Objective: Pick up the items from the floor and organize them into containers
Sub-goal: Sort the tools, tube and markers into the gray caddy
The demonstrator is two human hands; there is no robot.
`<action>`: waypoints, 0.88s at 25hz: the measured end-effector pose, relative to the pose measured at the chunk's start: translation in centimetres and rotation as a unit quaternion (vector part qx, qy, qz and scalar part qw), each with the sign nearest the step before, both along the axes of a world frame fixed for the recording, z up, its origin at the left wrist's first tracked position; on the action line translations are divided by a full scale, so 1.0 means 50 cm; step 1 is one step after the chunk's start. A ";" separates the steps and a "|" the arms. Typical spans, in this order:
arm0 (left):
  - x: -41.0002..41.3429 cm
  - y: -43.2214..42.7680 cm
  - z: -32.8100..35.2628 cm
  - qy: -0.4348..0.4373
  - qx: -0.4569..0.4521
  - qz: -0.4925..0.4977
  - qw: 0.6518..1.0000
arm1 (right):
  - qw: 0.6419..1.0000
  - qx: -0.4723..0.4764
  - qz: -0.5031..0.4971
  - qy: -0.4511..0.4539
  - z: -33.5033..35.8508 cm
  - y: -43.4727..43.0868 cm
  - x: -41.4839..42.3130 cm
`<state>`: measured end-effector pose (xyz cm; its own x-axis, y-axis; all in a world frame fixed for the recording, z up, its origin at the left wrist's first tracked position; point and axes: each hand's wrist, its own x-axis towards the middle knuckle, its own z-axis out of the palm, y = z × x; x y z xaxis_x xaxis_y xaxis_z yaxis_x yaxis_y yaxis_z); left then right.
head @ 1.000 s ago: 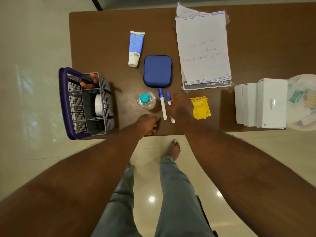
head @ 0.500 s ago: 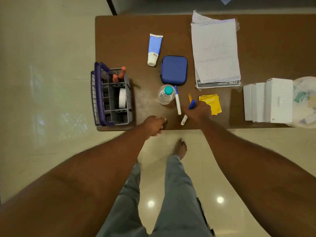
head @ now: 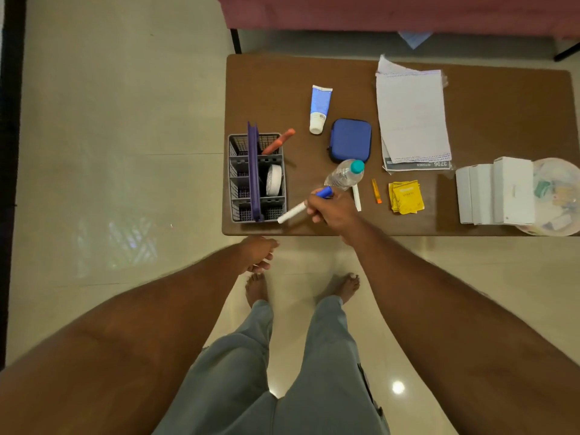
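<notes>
Head view: the right hand (head: 332,211) hangs over the near edge of the table (head: 486,105), its fingers curled tight around a marker (head: 293,212). The marker has a white barrel and a blue cap. The cap pokes out beyond the knuckles and the white end slants out to the left of the hand, up to the near corner of the grey basket (head: 233,183) with its purple handle. Whether the tip touches the basket cannot be told.

Just beyond the hand a clear bottle (head: 343,175) with a teal cap lies tilted. Close on the hand's right are a second white pen (head: 356,197), a small orange stick (head: 376,191) and yellow sachets (head: 405,196).

The left hand (head: 259,254) hangs below the table edge, nearer the body than the right, fingers loosely curled and holding nothing.
</notes>
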<state>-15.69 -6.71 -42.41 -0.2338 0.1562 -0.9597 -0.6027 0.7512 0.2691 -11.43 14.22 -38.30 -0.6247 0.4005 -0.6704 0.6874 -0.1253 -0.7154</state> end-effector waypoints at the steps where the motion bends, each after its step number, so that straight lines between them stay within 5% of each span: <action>1: -0.008 -0.010 0.003 -0.001 0.005 0.007 1.000 | 1.000 -0.006 0.003 0.012 0.005 -0.012 -0.015; 8: -0.030 -0.025 -0.002 -0.004 0.023 0.009 1.000 | 0.990 0.056 0.128 0.016 -0.041 -0.083 -0.038; 14: -0.015 0.004 -0.031 -0.017 0.027 0.002 0.999 | 0.991 0.096 0.085 -0.047 -0.085 -0.011 0.028; 22: 0.014 0.127 -0.079 -0.031 0.002 -0.018 0.999 | 0.949 0.268 0.039 -0.164 -0.159 0.192 0.079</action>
<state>-15.01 -0.36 -46.38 -0.1687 0.1671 -0.9714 -0.5909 0.7716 0.2354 -7.47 23.81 -46.27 -0.4595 0.6997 -0.5470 0.8760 0.2555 -0.4091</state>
